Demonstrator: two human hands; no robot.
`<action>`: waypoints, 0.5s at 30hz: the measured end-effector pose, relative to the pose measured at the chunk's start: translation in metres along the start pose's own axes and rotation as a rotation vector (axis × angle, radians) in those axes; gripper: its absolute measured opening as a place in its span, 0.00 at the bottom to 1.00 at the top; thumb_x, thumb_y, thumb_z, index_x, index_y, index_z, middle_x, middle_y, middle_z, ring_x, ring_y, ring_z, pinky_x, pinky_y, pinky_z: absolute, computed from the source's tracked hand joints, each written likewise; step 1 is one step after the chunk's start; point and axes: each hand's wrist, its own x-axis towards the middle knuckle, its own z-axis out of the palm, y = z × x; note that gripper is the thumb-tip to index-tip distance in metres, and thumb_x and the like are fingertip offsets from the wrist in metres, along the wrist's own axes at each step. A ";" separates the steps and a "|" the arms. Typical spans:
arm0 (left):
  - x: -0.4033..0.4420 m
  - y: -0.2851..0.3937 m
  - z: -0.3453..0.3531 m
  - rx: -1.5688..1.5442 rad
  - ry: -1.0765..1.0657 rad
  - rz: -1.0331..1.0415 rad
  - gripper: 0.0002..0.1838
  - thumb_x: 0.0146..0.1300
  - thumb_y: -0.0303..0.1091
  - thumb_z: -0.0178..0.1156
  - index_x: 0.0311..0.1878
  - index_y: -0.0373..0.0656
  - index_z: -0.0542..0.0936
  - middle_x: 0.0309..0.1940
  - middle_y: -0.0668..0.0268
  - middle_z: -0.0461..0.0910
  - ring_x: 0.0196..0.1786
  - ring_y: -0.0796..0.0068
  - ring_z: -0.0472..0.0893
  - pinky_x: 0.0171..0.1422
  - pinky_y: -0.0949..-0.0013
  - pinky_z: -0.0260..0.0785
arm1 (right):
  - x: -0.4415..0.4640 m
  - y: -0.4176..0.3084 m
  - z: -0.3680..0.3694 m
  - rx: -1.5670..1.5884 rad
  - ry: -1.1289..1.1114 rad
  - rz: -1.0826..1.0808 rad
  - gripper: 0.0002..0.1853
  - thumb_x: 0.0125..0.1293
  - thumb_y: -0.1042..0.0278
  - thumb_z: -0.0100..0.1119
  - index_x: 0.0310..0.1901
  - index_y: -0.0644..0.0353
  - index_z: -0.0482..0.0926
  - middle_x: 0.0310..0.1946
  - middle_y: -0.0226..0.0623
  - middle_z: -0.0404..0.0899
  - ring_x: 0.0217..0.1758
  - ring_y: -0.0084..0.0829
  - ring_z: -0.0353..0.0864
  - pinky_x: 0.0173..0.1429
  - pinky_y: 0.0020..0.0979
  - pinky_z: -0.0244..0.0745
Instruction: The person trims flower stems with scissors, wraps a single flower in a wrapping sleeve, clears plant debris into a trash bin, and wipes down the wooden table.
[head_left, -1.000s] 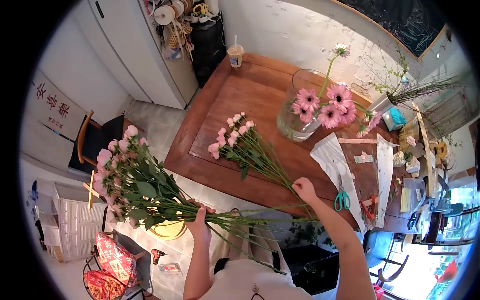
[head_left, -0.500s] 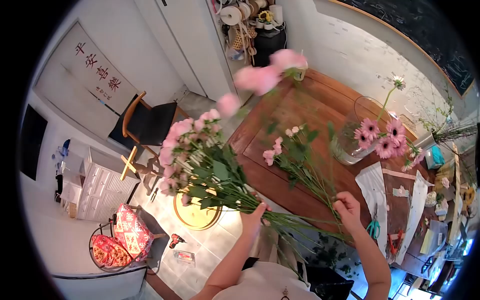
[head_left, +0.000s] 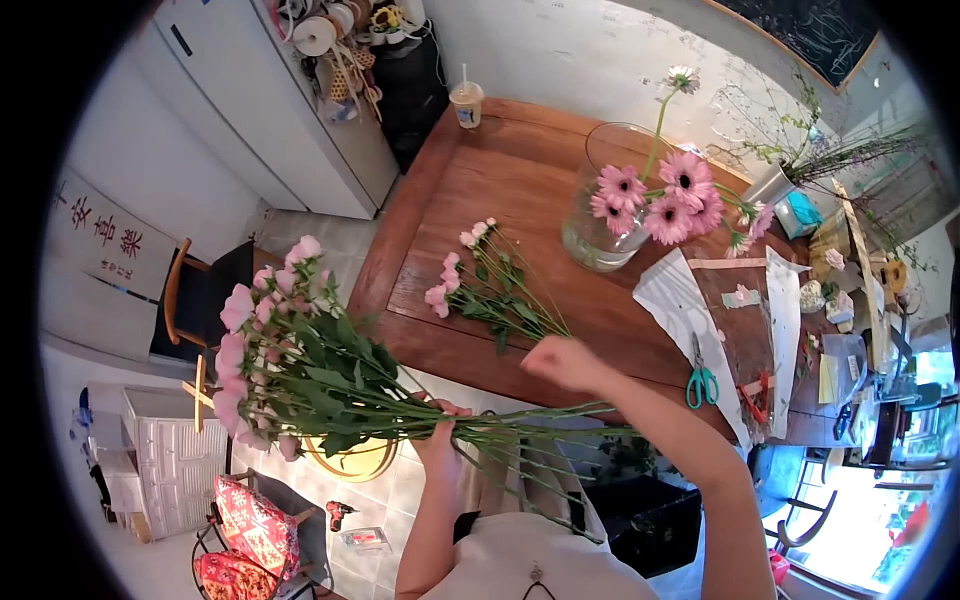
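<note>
In my left hand (head_left: 438,432) I grip a large bunch of pale pink roses (head_left: 238,310) by its green stems, with the blooms to the left. The cut stem ends (head_left: 560,412) stick out to the right, beneath my right forearm. My right hand (head_left: 568,362) is curled closed over the table's near edge; what its fingers hold, if anything, is hidden. Close by it lie a few stems of small pink flowers (head_left: 490,280), their lower ends reaching toward the knuckles.
A glass vase (head_left: 597,250) with pink gerberas (head_left: 686,180) stands on the wooden table (head_left: 470,190). Teal scissors (head_left: 701,385) lie on white paper (head_left: 675,300) at right. A drink cup (head_left: 466,106) sits at the far corner. A drill (head_left: 338,514) is on the floor.
The blurred pink blooms above the table are gone from there. The bunch in my left hand has swung lower and left; my right hand has moved left and curled. The view has shifted too.
</note>
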 end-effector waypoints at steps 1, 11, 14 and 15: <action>0.002 -0.003 -0.005 0.002 -0.008 0.030 0.27 0.55 0.18 0.54 0.59 0.42 0.60 0.34 0.62 0.73 0.35 0.68 0.79 0.47 0.61 0.78 | 0.011 0.057 -0.011 -0.228 0.069 0.011 0.09 0.59 0.64 0.57 0.34 0.60 0.81 0.37 0.45 0.79 0.45 0.46 0.77 0.47 0.42 0.73; 0.010 0.000 -0.028 -0.014 0.056 0.038 0.25 0.56 0.18 0.53 0.58 0.41 0.62 0.35 0.62 0.74 0.34 0.65 0.81 0.48 0.58 0.78 | -0.050 0.172 -0.029 -0.360 0.470 0.236 0.09 0.60 0.65 0.57 0.37 0.61 0.76 0.36 0.46 0.80 0.38 0.49 0.79 0.42 0.43 0.74; 0.015 -0.006 -0.035 -0.031 0.038 0.049 0.26 0.58 0.16 0.51 0.60 0.40 0.58 0.35 0.61 0.73 0.34 0.65 0.80 0.49 0.58 0.78 | -0.055 0.132 -0.046 -0.199 0.553 0.186 0.07 0.60 0.68 0.57 0.37 0.61 0.77 0.32 0.44 0.79 0.32 0.41 0.80 0.36 0.36 0.74; 0.017 -0.007 -0.034 -0.034 0.061 0.035 0.26 0.58 0.17 0.51 0.60 0.39 0.58 0.35 0.61 0.73 0.33 0.65 0.81 0.47 0.59 0.78 | -0.058 0.117 -0.048 -0.162 0.596 0.110 0.06 0.61 0.70 0.57 0.38 0.62 0.77 0.29 0.41 0.78 0.30 0.34 0.78 0.35 0.32 0.72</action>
